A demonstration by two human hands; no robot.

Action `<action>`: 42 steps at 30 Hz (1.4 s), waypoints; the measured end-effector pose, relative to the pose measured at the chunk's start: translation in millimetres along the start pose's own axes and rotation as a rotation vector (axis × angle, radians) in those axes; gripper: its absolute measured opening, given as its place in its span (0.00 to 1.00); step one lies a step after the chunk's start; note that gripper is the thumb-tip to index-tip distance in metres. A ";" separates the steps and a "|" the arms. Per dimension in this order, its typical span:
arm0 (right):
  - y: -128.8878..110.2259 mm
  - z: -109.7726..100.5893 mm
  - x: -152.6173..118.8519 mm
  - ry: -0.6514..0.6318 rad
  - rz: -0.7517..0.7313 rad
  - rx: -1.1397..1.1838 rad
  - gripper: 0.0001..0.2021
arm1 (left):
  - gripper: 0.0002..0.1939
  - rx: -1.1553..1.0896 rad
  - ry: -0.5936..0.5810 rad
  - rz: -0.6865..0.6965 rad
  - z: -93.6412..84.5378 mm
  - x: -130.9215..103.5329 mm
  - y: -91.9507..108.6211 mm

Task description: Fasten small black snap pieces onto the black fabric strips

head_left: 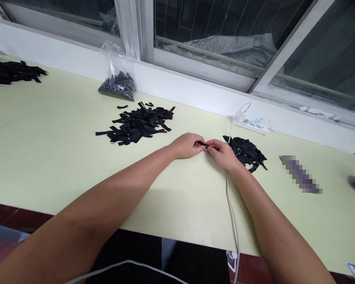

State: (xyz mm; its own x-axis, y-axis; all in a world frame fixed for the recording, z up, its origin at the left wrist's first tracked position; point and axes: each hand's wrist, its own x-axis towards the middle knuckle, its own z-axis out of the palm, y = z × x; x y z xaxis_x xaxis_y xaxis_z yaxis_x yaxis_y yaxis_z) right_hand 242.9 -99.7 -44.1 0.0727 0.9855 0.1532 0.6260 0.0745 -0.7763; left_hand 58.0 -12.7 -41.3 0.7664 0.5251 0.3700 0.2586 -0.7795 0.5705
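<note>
Left hand (187,145), right hand (222,154) both pinch black fabric strip (203,144); likely midway, left black-strip heap (142,124), right black-strip heap (247,150) both sizeable.

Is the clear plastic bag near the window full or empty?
Partly full: the clear plastic bag holds black pieces in its lower part; the upper part shows none.

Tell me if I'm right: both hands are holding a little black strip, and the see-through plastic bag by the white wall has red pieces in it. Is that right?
Not quite: the pieces in the see-through plastic bag by the white wall are black, not red, as the head view shows. The left hand and right hand do hold a little black strip.
</note>
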 end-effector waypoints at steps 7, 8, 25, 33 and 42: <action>1.8 1.5 1.0 -0.011 -0.045 -0.042 0.14 | 0.13 -0.114 -0.001 -0.079 5.4 2.1 1.4; 1.5 1.8 0.9 0.009 -0.051 -0.059 0.14 | 0.13 -0.126 0.004 -0.090 6.2 2.4 1.5; -15.0 6.0 -5.3 0.219 -0.050 -0.252 0.10 | 0.11 -0.198 0.070 -0.190 4.1 3.5 3.3; -14.1 6.5 -5.4 0.207 -0.033 -0.243 0.10 | 0.13 -0.229 -0.018 -0.144 5.9 3.5 -1.7; -19.3 5.9 -7.5 0.191 -0.079 -0.358 0.09 | 0.12 -0.130 -0.040 -0.106 4.5 2.1 4.9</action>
State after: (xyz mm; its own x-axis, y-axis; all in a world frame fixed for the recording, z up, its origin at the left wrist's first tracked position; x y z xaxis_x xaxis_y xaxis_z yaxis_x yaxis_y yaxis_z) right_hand 225.7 -107.6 -33.9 0.1354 0.9305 0.3404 0.8633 0.0578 -0.5013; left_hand 63.5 -16.9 -41.0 0.7624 0.5859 0.2748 0.2627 -0.6683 0.6960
